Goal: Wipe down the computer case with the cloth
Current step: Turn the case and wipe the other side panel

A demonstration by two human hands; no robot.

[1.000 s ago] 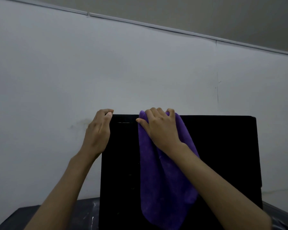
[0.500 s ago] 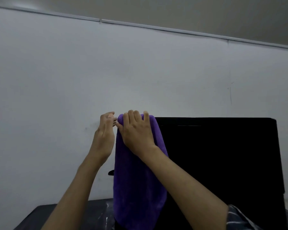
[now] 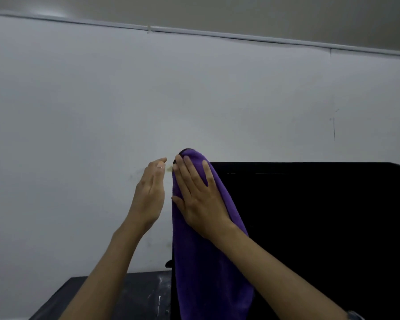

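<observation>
Since a moment ago my left hand [image 3: 149, 196] has let go of the case's [image 3: 310, 227] top edge and now hangs just off its left corner, fingers straight and holding nothing, while my right hand [image 3: 200, 199] has slid the cloth [image 3: 206, 273] to that same corner. I see the right hand flat, fingers spread, pressing the purple cloth against the case's left edge; the cloth drapes over the top corner and hangs down its front. The black case stands upright on a dark table [image 3: 116, 296] before a pale wall [image 3: 148, 100].
</observation>
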